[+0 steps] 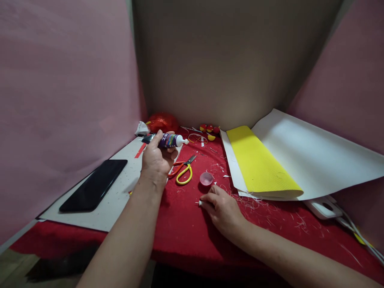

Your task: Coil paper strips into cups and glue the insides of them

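Observation:
My left hand (pixel 159 154) is wrapped round a purple glue tube (pixel 170 140) with colourful print, its white nozzle pointing right. Low over the red cloth, my right hand (pixel 220 208) pinches a small white cap (pixel 200 203) with a thin pin sticking out to the left. Just beyond those fingers stands a small round pinkish cup (pixel 206 179). Scissors (pixel 183 169) with one red and one yellow handle lie between the two hands, blades pointing away to the right.
A black phone (pixel 94 186) lies on a grey board (pixel 90 222) at left. Yellow corrugated sheet (pixel 261 160) rests on large white paper (pixel 312 156) at right. Behind are a red bag (pixel 163 121) and small red-and-yellow pieces (pixel 210 129). Thread scraps litter the red cloth (pixel 180 236).

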Demonstrator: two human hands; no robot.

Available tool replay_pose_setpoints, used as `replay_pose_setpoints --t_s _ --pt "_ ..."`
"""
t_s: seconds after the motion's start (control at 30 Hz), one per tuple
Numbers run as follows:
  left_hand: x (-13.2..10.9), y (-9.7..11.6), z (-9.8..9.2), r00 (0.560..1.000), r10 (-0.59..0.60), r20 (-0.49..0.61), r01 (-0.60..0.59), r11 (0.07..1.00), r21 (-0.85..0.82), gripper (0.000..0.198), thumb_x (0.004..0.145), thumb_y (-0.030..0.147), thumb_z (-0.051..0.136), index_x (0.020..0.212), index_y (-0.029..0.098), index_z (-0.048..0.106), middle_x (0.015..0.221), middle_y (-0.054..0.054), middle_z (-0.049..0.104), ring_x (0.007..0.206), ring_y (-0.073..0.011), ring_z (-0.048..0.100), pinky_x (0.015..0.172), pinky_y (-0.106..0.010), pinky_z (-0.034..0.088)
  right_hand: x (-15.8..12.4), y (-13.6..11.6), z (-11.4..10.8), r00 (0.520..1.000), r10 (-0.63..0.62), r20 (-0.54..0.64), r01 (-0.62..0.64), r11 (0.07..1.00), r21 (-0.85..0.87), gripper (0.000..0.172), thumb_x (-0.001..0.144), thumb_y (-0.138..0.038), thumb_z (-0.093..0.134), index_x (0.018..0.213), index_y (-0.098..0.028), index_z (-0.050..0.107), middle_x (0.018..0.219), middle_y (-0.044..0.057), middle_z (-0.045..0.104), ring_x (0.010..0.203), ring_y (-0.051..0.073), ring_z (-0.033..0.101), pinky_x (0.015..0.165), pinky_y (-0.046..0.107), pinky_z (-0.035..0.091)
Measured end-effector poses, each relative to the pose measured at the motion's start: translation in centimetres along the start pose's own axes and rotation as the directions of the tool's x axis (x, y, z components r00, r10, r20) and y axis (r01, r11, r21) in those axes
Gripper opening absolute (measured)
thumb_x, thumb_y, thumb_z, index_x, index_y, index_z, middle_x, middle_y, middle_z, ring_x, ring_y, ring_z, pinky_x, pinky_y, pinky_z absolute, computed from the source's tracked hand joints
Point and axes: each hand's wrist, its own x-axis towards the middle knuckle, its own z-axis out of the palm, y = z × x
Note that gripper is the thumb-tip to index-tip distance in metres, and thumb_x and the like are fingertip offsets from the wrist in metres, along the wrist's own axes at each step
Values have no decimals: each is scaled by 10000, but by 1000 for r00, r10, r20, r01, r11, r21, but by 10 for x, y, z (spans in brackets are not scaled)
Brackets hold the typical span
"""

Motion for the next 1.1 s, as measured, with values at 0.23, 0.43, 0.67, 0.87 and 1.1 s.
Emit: replay_pose_setpoints --t_s 0.23,0.43,0.67,0.87,1.1 --pt "1 -8 2 998 -50 -33 50 999 -3 124 773 234 589 714 125 587 604 -9 638 335 -54 417 305 -180 266 23 14 -26 976 10 -217 1 999 47 193 726 -146 597 910 -170 547 865 62 568 749 173 540 693 320 456" --pt "0 -15 2 999 -35 5 35 999 29 114 705 202 666 658 129 593 606 3 631 380 -53 459 323 -172 296 45 33 -10 996 -43 -81 41 999 -21 568 662 -226 674 1177 -164 442 1055 119 558 986 257 520 845 412 434" --pt "-5 -23 7 998 -49 49 43 992 121 158 623 200 741 663 98 627 631 -15 630 456 -69 523 333 -158 333 41 20 -26 987 85 -135 -59 981 187 492 660 -204 660 1111 -157 468 1016 91 582 895 204 564 812 356 448" --pt "-19 -28 12 963 -209 173 129 915 383 215 703 294 686 848 135 674 550 -9 602 360 -71 502 286 -145 354 40 27 -40 978 205 -48 -170 902 397 413 630 -242 698 990 -177 507 908 32 594 792 159 559 719 300 460" --pt "-27 -40 16 927 -224 301 33 848 530 262 711 311 681 904 135 663 563 -55 635 364 -144 561 252 -192 391 38 31 -44 981 157 -110 -99 906 412 391 638 -208 688 987 -174 515 916 41 593 787 152 552 712 286 448"
